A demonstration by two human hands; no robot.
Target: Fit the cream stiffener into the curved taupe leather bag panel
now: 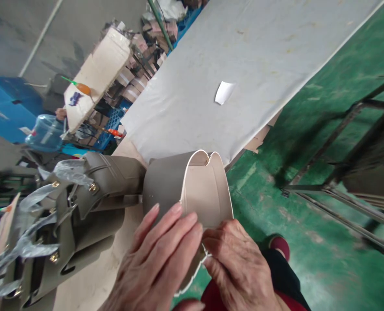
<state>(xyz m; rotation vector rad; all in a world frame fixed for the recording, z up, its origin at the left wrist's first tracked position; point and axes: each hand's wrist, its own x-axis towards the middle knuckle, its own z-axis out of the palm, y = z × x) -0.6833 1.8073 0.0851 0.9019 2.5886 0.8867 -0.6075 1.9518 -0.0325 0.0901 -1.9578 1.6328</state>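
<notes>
A taupe bag body (166,179) stands at the near end of the table, its pale inside (200,190) showing and its cut edges whitish. My left hand (159,259) lies on its near side with the fingers stretched out. Thumb and fingers of my right hand (240,263) are closed on the rim of the bag body, where two edges come close together. My palms and arms hide part of the near side. To the left, touching or nearly touching the body, several finished-looking taupe bags (91,220) have plastic-wrapped handles and gold-coloured fittings.
Ahead stretches a table with a grey cover (185,103), a small white scrap (224,92) on it. A metal rack (328,185) stands right on the green floor (260,185). Back left are another table (101,65), an orange bottle (83,89) and a water jug (47,133).
</notes>
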